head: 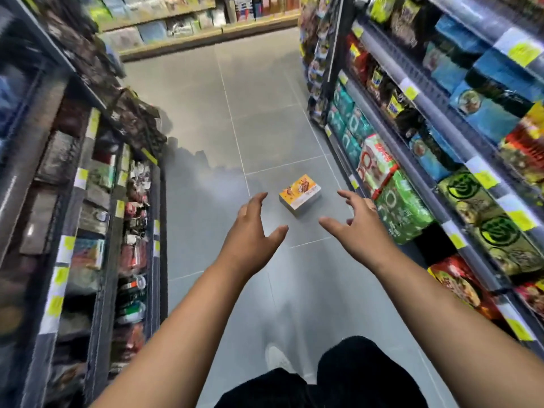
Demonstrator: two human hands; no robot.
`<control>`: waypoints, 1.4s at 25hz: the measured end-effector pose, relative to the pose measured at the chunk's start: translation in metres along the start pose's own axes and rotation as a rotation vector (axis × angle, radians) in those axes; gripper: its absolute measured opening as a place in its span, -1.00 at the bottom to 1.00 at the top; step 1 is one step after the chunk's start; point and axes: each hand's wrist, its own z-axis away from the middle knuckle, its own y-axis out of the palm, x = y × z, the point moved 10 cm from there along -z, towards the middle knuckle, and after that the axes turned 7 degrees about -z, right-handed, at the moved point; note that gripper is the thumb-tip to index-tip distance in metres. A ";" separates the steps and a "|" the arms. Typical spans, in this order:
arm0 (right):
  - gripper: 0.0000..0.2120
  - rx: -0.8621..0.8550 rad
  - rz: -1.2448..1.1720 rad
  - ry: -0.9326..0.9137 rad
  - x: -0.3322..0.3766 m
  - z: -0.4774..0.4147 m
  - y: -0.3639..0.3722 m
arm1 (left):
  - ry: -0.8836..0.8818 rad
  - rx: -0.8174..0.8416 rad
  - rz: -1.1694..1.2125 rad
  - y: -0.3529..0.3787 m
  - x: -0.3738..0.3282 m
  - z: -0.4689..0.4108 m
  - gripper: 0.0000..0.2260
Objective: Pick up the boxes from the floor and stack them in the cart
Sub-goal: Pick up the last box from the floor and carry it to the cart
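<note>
Head view, in a shop aisle: nearest the camera, a person's dark trousers (353,375) and a white shoe (275,359) suggest a forward lean over the grey tiled floor (206,119). Both bare forearms stretch ahead. The left hand (250,234) and right hand (357,228) are spread wide and hold nothing, thumbs turned inward, with the gap between them wider than the box, seemingly to clasp it from both sides. Just beyond the fingertips, untouched, the orange-and-white box (300,194) lies flat on the floor, skewed, near the right shelves (441,128). Left shelves (88,172) face them, and a far shelf (176,28) closes the aisle. No cart is in view, so lifting and stacking are yet to come.
</note>
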 end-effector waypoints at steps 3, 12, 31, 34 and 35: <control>-0.38 -0.016 -0.017 -0.002 0.010 -0.070 0.009 | 0.005 0.036 -0.018 0.002 0.003 -0.075 -0.33; -0.32 0.031 0.100 -0.016 0.000 -0.334 0.024 | -0.089 0.077 0.005 0.056 0.007 -0.315 -0.32; -0.12 0.148 0.300 0.184 -0.357 -0.673 0.207 | -0.254 0.180 -0.147 0.388 0.269 -0.626 -0.26; -0.07 0.168 0.331 0.196 -0.425 -0.714 0.236 | -0.280 0.227 -0.167 0.448 0.318 -0.653 -0.23; -0.06 0.181 0.344 0.188 -0.447 -0.728 0.248 | -0.289 0.246 -0.181 0.468 0.335 -0.661 -0.21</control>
